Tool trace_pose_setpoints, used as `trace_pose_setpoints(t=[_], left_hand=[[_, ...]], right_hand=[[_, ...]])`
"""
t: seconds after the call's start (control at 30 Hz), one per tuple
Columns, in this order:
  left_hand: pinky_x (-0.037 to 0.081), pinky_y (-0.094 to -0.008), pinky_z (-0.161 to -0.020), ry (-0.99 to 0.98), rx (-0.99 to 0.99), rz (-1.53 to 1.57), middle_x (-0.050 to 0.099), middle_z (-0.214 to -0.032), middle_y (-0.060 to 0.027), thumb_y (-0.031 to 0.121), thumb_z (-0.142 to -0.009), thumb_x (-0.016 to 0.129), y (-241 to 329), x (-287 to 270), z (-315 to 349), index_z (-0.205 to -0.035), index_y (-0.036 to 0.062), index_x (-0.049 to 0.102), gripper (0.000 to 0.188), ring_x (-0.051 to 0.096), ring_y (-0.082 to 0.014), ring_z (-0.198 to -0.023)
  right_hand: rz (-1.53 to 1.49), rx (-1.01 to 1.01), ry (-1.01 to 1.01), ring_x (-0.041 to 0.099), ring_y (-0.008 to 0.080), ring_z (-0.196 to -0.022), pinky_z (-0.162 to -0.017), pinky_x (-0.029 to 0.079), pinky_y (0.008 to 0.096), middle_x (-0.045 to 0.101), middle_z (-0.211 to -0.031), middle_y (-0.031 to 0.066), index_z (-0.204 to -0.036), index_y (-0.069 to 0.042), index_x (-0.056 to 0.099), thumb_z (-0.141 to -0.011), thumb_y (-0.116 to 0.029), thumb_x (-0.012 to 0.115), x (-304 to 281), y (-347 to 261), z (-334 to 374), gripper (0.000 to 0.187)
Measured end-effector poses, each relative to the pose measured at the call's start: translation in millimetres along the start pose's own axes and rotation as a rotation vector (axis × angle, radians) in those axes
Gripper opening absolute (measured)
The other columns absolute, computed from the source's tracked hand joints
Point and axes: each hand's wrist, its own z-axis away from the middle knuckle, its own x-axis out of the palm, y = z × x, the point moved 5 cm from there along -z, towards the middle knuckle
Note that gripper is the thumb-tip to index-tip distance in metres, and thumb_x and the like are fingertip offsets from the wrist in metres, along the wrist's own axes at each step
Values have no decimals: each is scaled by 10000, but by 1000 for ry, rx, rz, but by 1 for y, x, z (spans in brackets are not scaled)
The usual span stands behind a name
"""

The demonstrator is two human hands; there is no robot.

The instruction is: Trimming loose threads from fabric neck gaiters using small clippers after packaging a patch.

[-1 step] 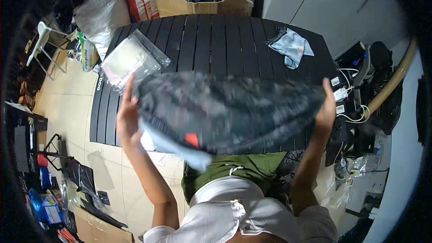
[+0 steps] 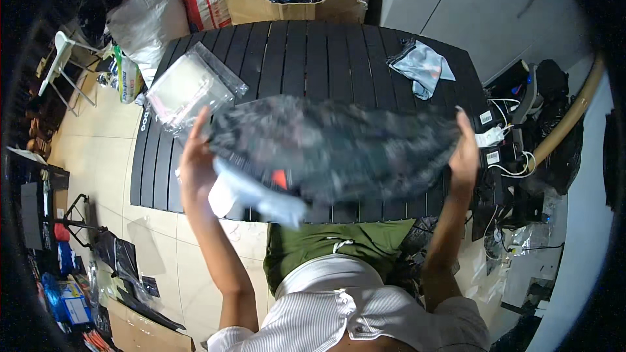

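Note:
Stretched between my two hands above the near part of the table is a dark, camouflage-like patterned cloth (image 2: 352, 143), smeared by motion; its exact kind I cannot make out. An orange-red patch (image 2: 280, 178) shows on its lower left. From its left end a pale blue piece of cloth (image 2: 261, 197) hangs toward the table's near edge. My left hand (image 2: 197, 163) is closed on the left end. At the right end, my right hand (image 2: 464, 150) grips the cloth with the fingertips partly hidden.
The black slatted table (image 2: 306, 58) carries clear plastic bags (image 2: 192, 88) at the left and a crumpled light-blue cloth (image 2: 422, 68) at the far right. Behind it stands an open cardboard box (image 2: 297, 12). White plugs and cables (image 2: 492, 135) lie at the right edge.
My hands have come slightly closer together, and the dark cloth has shifted a little up and away from me. The pale blue piece has swung with it.

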Motion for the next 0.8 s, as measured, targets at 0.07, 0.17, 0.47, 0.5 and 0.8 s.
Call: trace_pose_setpoints(t=[0.07, 0.17, 0.47, 0.5, 0.8], left_hand=[[487, -244, -694, 52, -140, -234, 518, -1103, -92, 233, -817, 593, -44, -21, -16, -1322, 93, 326, 589, 555, -116, -810], [482, -260, -681, 161, -110, -456, 533, -1076, -92, 233, -809, 630, -88, -19, -12, -1323, 115, 324, 609, 554, -116, -784], [367, -431, -879, 185, 366, -1534, 394, -1215, -213, 311, -682, 697, -107, 93, 24, -1252, 68, 425, 676, 425, -371, -1029], [368, -428, -882, 149, 374, -1511, 394, -1211, -220, 196, -686, 701, -107, 99, 27, -1282, 74, 388, 684, 437, -369, -1014], [447, -229, -780, 161, -226, -198, 469, -1229, -144, -67, -734, 371, -56, -9, 66, -1322, 68, 351, 603, 556, -185, -969]], right_hand=[[195, 27, -123, 472, 137, -1047, -893, 392, 285, 506, -1111, 97, -1328, -90, 323, -871, -62, 483, -29, 47, -26, 486], [169, 388, -474, 494, 127, -977, -852, 418, 258, 500, -1057, 70, -1367, -137, 243, -868, -52, 491, 0, 77, -6, 564], [492, 232, -619, 508, 100, -955, -835, 408, 216, 494, -1148, 58, -1235, 3, 436, -789, 50, 544, 9, 83, 2, 462], [497, 233, -608, 508, 100, -955, -835, 408, 216, 494, -1148, 58, -1235, 3, 436, -789, 50, 544, 5, 85, -2, 462], [478, 143, -489, 402, 197, -1164, -1020, 248, 298, 399, -1273, 147, -1298, 49, 326, -702, 23, 526, -33, 32, 9, 629]])
